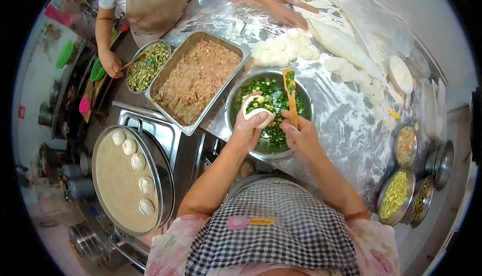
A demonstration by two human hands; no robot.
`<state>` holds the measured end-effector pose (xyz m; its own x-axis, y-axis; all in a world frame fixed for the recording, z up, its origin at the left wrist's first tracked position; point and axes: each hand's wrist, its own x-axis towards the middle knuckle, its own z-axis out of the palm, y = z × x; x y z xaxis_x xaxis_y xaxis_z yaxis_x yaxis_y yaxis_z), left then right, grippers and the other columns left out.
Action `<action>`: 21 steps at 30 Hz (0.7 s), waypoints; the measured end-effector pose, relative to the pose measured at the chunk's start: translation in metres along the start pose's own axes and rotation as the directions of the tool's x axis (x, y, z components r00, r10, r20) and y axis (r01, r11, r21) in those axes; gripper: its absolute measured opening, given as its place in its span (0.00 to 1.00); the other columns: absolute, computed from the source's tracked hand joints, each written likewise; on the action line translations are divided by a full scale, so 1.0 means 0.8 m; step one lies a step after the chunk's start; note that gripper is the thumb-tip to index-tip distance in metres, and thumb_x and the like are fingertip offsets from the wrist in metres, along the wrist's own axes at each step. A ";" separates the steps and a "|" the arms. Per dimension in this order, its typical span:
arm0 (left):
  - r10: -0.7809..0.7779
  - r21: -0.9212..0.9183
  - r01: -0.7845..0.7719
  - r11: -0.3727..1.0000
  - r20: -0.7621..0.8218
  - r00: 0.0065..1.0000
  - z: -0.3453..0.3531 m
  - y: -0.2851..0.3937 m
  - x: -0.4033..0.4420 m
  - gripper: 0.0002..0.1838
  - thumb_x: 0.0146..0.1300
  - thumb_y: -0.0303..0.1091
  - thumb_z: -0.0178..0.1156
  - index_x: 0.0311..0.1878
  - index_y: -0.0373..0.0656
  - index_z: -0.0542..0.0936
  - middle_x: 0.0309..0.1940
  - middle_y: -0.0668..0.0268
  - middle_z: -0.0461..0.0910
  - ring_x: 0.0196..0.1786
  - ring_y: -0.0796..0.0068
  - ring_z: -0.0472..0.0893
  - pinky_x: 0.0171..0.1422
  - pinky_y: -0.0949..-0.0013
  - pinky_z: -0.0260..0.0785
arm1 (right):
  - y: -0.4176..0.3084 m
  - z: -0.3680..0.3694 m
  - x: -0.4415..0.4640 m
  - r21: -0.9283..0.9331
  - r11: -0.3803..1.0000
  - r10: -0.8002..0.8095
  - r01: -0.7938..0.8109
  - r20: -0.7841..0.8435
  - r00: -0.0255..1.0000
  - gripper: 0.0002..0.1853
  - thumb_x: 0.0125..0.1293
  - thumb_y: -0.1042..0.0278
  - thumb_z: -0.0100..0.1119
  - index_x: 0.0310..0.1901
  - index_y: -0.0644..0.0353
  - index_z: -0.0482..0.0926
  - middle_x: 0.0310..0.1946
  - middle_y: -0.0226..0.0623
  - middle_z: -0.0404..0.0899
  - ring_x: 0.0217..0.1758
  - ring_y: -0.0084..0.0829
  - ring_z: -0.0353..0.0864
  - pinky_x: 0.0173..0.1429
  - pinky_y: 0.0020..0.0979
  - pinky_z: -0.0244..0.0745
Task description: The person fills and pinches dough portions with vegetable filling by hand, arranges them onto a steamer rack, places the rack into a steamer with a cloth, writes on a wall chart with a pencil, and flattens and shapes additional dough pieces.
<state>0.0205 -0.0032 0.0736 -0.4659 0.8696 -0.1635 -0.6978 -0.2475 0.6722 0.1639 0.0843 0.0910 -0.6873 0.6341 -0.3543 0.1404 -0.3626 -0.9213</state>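
Observation:
My left hand (247, 129) cups a round dough wrapper (260, 119) with chopped greens and yellow bits inside it. The wrapper's edges curve up around the filling. Beside it, my right hand (301, 134) grips a flat wooden spatula (289, 92), held upright with green bits stuck to its blade. Both hands are over a metal bowl (309, 97) of chopped green filling (278, 135). Part of the bowl is hidden behind my hands.
Left of the bowl stands a metal tray of minced filling (198, 70). A steamer (115, 175) holds several buns (138, 162). A co-worker's hand (111, 65) holds a spoon in another bowl (148, 67). Dough pieces (286, 47) lie on the floured table (326, 120); bowls of fillings (394, 195) stand right.

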 end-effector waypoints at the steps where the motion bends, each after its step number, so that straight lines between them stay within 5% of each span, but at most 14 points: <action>1: -0.008 -0.020 0.009 1.000 0.033 0.999 0.004 -0.002 -0.002 0.32 0.50 0.30 0.68 0.58 0.43 0.65 0.46 0.63 0.73 0.49 0.70 0.76 0.53 0.66 0.72 | -0.005 0.007 0.000 0.175 0.984 0.027 -0.034 0.048 0.999 0.20 0.62 0.73 0.53 0.55 0.69 0.71 0.28 0.27 0.74 0.23 0.17 0.70 0.27 0.19 0.65; 2: -0.015 -0.040 0.018 0.999 0.064 0.998 0.008 -0.002 -0.005 0.32 0.51 0.29 0.68 0.58 0.42 0.64 0.46 0.64 0.74 0.50 0.70 0.75 0.54 0.68 0.71 | -0.011 0.014 -0.001 0.340 0.937 0.045 -0.077 0.101 0.994 0.20 0.62 0.72 0.54 0.55 0.70 0.71 0.28 0.26 0.73 0.23 0.16 0.69 0.26 0.18 0.64; 5: 0.005 0.157 -0.035 0.987 0.187 0.982 0.025 0.018 -0.013 0.37 0.47 0.31 0.72 0.60 0.41 0.65 0.49 0.65 0.73 0.52 0.74 0.73 0.57 0.70 0.68 | -0.030 0.027 -0.005 0.371 0.929 -0.058 0.015 0.104 0.993 0.19 0.62 0.73 0.55 0.55 0.67 0.72 0.28 0.24 0.71 0.21 0.14 0.66 0.25 0.15 0.61; 8: -0.038 0.396 -0.077 0.915 0.275 0.961 0.032 0.043 -0.016 0.41 0.43 0.29 0.74 0.62 0.41 0.64 0.50 0.67 0.73 0.53 0.78 0.72 0.58 0.72 0.66 | -0.051 0.029 -0.013 0.007 0.989 -0.151 0.151 -0.004 0.989 0.19 0.60 0.75 0.55 0.55 0.65 0.73 0.29 0.26 0.71 0.24 0.17 0.67 0.28 0.17 0.63; 11: -0.075 0.572 -0.160 0.805 0.366 0.928 0.028 0.055 -0.010 0.39 0.43 0.26 0.72 0.61 0.42 0.65 0.49 0.68 0.73 0.51 0.79 0.73 0.56 0.73 0.66 | -0.058 0.019 -0.009 -0.337 0.761 -0.517 0.554 0.201 0.832 0.21 0.58 0.77 0.56 0.56 0.62 0.73 0.33 0.31 0.74 0.30 0.21 0.71 0.35 0.21 0.67; 14: -0.136 0.662 -0.163 0.732 0.376 0.917 0.031 0.064 -0.006 0.38 0.43 0.27 0.73 0.60 0.42 0.66 0.48 0.69 0.73 0.51 0.79 0.73 0.56 0.73 0.66 | -0.096 0.016 -0.019 -0.424 0.723 -0.419 0.545 0.357 0.834 0.20 0.57 0.78 0.54 0.54 0.61 0.75 0.39 0.36 0.76 0.38 0.26 0.75 0.42 0.24 0.69; 16: -0.147 0.554 -0.080 0.829 0.354 0.923 0.032 0.062 -0.007 0.37 0.43 0.27 0.73 0.59 0.41 0.67 0.47 0.69 0.74 0.51 0.78 0.73 0.55 0.73 0.67 | -0.107 0.005 -0.023 -0.377 0.645 -0.547 0.665 0.380 0.746 0.20 0.57 0.79 0.53 0.53 0.59 0.76 0.38 0.37 0.77 0.37 0.28 0.76 0.41 0.25 0.70; 17: -0.154 0.502 -0.041 0.864 0.339 0.928 0.035 0.066 -0.009 0.37 0.43 0.27 0.73 0.58 0.41 0.67 0.47 0.68 0.74 0.51 0.78 0.73 0.55 0.73 0.67 | -0.110 -0.003 -0.023 -0.352 0.599 -0.606 0.719 0.388 0.695 0.20 0.57 0.79 0.53 0.53 0.59 0.76 0.38 0.37 0.77 0.37 0.29 0.77 0.41 0.26 0.71; 20: -0.206 0.426 0.057 0.903 0.313 0.927 0.035 0.077 -0.006 0.31 0.46 0.28 0.70 0.55 0.42 0.69 0.45 0.68 0.74 0.48 0.77 0.75 0.53 0.72 0.69 | -0.104 -0.043 -0.027 -0.649 0.340 -0.533 0.681 0.463 0.708 0.19 0.58 0.78 0.52 0.53 0.55 0.77 0.37 0.37 0.78 0.36 0.33 0.78 0.39 0.28 0.74; 21: -0.235 0.404 0.101 0.909 0.298 0.925 0.034 0.080 -0.005 0.29 0.46 0.29 0.69 0.54 0.42 0.69 0.44 0.67 0.75 0.46 0.76 0.76 0.52 0.72 0.70 | -0.097 -0.044 -0.027 -0.745 0.083 -0.484 0.661 0.550 0.681 0.21 0.58 0.76 0.51 0.54 0.50 0.76 0.35 0.37 0.78 0.34 0.36 0.79 0.38 0.30 0.76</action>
<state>-0.0075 -0.0108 0.1366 -0.1049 0.9900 -0.0944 -0.4618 0.0356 0.8863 0.1928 0.1228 0.1644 -0.9278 0.2312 0.2928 0.0883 0.8986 -0.4298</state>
